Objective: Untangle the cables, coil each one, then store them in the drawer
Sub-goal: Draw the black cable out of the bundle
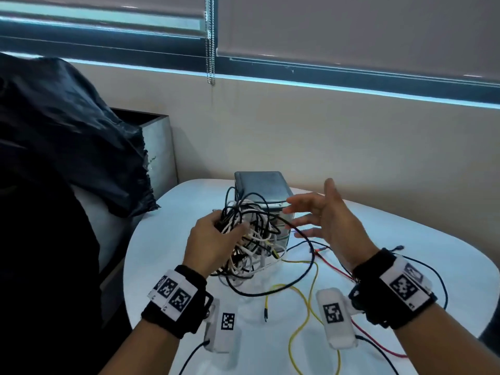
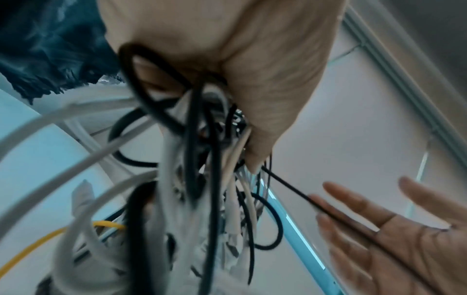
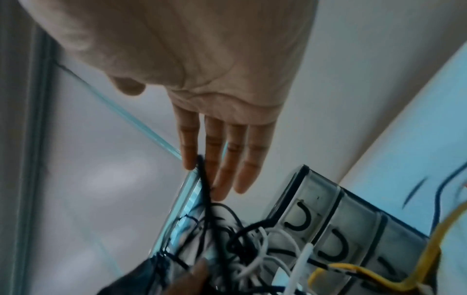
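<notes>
White and black cords make up most of the tangle of cables (image 1: 249,234), which the left hand (image 1: 213,242) holds bunched in curled fingers, lifted just in front of the small drawer unit (image 1: 263,194) on the pale counter (image 1: 405,239). The right hand (image 1: 332,215) is spread, fingers straight, beside the unit; one thin black cable (image 2: 290,185) from the bundle runs across its fingers (image 3: 215,159), apparently between two of them.

These cords look light and limp, and will likely snag on each other when pulled, so a loose end or plug is probably the better place to take hold than a mid-length loop. A yellow cable (image 1: 305,301), a red cable (image 1: 335,266) and a dark blue one trail over the counter in front of the unit, still feeding into the knot. All visible drawers look closed, and the bundle hangs right against their fronts. To the unit's left lies a dark bag (image 1: 67,136).
</notes>
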A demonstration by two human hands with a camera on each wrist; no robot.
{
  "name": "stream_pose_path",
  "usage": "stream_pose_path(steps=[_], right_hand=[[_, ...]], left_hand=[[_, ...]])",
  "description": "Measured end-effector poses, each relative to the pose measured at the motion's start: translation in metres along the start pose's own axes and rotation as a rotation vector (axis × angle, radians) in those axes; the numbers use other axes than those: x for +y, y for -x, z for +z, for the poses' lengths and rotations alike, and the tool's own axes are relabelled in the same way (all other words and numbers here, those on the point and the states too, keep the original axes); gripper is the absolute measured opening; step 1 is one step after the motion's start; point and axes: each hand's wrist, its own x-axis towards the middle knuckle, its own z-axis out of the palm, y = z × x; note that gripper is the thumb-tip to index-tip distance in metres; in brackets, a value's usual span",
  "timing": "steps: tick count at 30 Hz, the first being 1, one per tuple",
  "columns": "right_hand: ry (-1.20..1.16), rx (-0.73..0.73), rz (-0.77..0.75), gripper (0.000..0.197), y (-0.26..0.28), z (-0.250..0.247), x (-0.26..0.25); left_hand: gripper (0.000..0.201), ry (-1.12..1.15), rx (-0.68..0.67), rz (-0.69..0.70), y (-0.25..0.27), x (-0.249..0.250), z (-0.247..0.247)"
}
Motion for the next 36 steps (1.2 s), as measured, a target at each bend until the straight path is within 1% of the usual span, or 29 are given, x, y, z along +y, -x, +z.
stream_pose_path(steps=[1,2,4,5,6,9,11,12,14,16,18,20,21,23,24,26,27,28,30,31,32,33,34,35,36], right_hand=[[0.093,0.021,-0.008,0.064,-0.001,0.004,0.000],[0.266,0.024,-0.041,0.054,-0.002,0.010,0.003],[0.734,0.044,-0.164,0.035,-0.004,0.020,0.015],[0.882,0.089,-0.222,0.028,-0.004,0.024,0.020],[0.942,0.143,-0.272,0.024,-0.005,0.026,0.024],[0.979,0.258,-0.438,0.023,-0.007,0.025,0.039],[1.089,0.309,-0.564,0.021,-0.004,0.025,0.047],[1.146,0.335,-0.602,0.020,-0.002,0.026,0.050],[1.196,0.377,-0.632,0.019,0.002,0.024,0.053],[1.181,0.420,-0.626,0.013,0.003,0.019,0.054],[1.159,0.434,-0.583,0.016,0.003,0.014,0.055],[1.233,0.398,-0.581,0.024,0.005,0.010,0.057],[1.300,0.361,-0.595,0.027,0.007,0.010,0.058],[1.395,0.314,-0.645,0.025,0.012,0.011,0.058],[1.407,0.318,-0.677,0.025,0.016,0.011,0.057],[1.354,0.382,-0.729,0.026,0.027,0.006,0.050],[1.294,0.461,-0.745,0.027,0.032,0.001,0.047],[1.210,0.548,-0.718,0.029,0.036,-0.005,0.042],[0.998,0.741,-0.574,0.030,0.040,-0.017,0.034],[0.910,0.808,-0.489,0.026,0.038,-0.021,0.033],[0.872,0.814,-0.402,0.016,0.035,-0.021,0.035],[0.907,0.746,-0.302,0.014,0.029,-0.018,0.037],[0.984,0.609,-0.219,0.028,0.023,-0.011,0.040],[1.042,0.444,-0.151,0.036,0.017,-0.002,0.044],[1.053,0.327,-0.103,0.036,0.011,0.006,0.047]], left_hand=[[0.025,0.011,-0.027,0.030,-0.001,0.004,-0.001],[0.024,-0.005,-0.055,0.060,0.000,0.009,0.001],[0.023,-0.052,-0.087,0.108,0.004,0.020,0.006],[0.024,-0.067,-0.090,0.123,0.007,0.025,0.010],[0.025,-0.070,-0.087,0.128,0.009,0.027,0.013],[0.016,-0.068,-0.083,0.110,0.015,0.026,0.019],[0.011,-0.128,-0.071,0.103,0.018,0.025,0.021],[0.012,-0.166,-0.058,0.107,0.019,0.026,0.023],[0.018,-0.230,-0.019,0.106,0.021,0.027,0.026],[0.020,-0.262,0.007,0.084,0.023,0.028,0.029],[0.015,-0.223,-0.025,0.051,0.023,0.023,0.033],[0.008,-0.133,-0.074,0.008,0.023,0.017,0.036],[0.010,-0.110,-0.084,-0.004,0.024,0.015,0.037],[0.015,-0.149,-0.087,-0.018,0.028,0.011,0.038],[0.015,-0.205,-0.088,-0.019,0.030,0.010,0.039],[0.017,-0.313,-0.078,-0.035,0.034,0.008,0.036],[0.020,-0.327,-0.064,-0.053,0.035,0.006,0.033],[0.021,-0.318,-0.047,-0.076,0.033,0.003,0.029],[0.019,-0.297,-0.005,-0.111,0.030,0.000,0.022],[0.020,-0.312,0.018,-0.108,0.028,0.001,0.019],[0.021,-0.331,0.041,-0.094,0.027,0.003,0.018],[0.022,-0.344,0.060,-0.071,0.026,0.007,0.017],[0.024,-0.341,0.067,-0.052,0.025,0.013,0.019],[0.023,-0.321,0.063,-0.038,0.024,0.017,0.021],[0.021,-0.281,0.049,-0.028,0.023,0.022,0.023]])
